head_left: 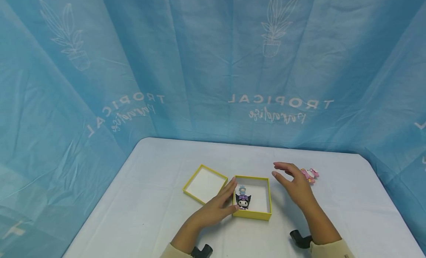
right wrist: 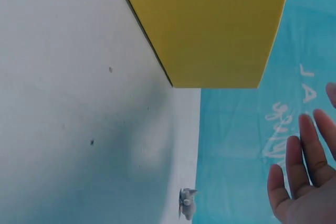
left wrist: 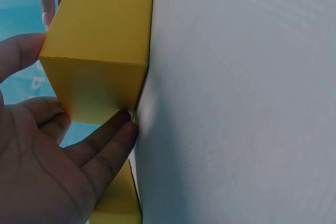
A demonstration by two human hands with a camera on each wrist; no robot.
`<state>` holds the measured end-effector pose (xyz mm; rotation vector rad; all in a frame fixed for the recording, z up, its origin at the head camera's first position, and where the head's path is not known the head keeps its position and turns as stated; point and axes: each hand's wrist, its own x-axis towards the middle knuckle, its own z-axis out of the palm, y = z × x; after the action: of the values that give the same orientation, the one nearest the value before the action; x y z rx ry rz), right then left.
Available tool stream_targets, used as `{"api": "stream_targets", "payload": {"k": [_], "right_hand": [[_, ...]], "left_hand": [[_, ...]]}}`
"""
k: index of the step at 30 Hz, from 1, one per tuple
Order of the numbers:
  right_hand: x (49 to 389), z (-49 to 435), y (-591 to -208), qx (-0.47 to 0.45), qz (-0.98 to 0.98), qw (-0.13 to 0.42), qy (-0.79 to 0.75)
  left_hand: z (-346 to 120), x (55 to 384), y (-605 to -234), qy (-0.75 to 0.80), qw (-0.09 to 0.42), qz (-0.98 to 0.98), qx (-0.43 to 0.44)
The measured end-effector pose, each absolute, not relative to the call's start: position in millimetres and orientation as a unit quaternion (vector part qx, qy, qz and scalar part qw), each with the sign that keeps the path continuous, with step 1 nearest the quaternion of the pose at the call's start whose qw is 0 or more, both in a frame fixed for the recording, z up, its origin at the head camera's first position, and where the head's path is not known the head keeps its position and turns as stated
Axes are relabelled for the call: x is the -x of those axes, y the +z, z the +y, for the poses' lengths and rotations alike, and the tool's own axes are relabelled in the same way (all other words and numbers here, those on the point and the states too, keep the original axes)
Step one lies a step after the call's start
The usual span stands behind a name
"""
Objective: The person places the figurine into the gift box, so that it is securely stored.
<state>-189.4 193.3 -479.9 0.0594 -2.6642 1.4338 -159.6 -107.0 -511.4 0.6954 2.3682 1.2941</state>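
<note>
A yellow-edged box [head_left: 254,214] with a white inside stands uncovered on the table. In it, at the left, are a black-and-purple character figurine [head_left: 243,202] and a small light-blue figurine [head_left: 242,190] behind it. My left hand [head_left: 214,210] lies along the box's left side, fingers fairly straight and thumb at the near left corner; in the left wrist view its fingertips [left wrist: 123,118] touch the yellow wall. To the right of the box, my right hand [head_left: 294,184] is raised with nothing in it, fingers loosely bent. Beyond it lies a pink figurine [head_left: 310,175], partly hidden by that hand.
A matching shallow yellow-edged lid [head_left: 203,184], white inside up, lies left of the box, partly behind the left hand. White cloth covers the table [head_left: 159,199]. A blue printed curtain [head_left: 206,65] hangs around the back and sides.
</note>
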Motion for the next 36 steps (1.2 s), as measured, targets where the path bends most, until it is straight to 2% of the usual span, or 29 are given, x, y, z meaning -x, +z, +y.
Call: {"api": "stream_targets", "payload": {"k": [9,32,36], "right_hand": [[191,203,-475,0.033,-0.875,0.064,0.478],[196,238,-472,0.085,-0.853,0.115,0.501],[198,244,-471,0.099,-0.850,0.110,0.505]], "left_hand": [[-108,159,-510,0.459,0.180,0.835,-0.242],[-108,159,-511,0.457,0.178,0.837,-0.243],[-108,159,-512,0.456,0.178,0.838,-0.242]]}}
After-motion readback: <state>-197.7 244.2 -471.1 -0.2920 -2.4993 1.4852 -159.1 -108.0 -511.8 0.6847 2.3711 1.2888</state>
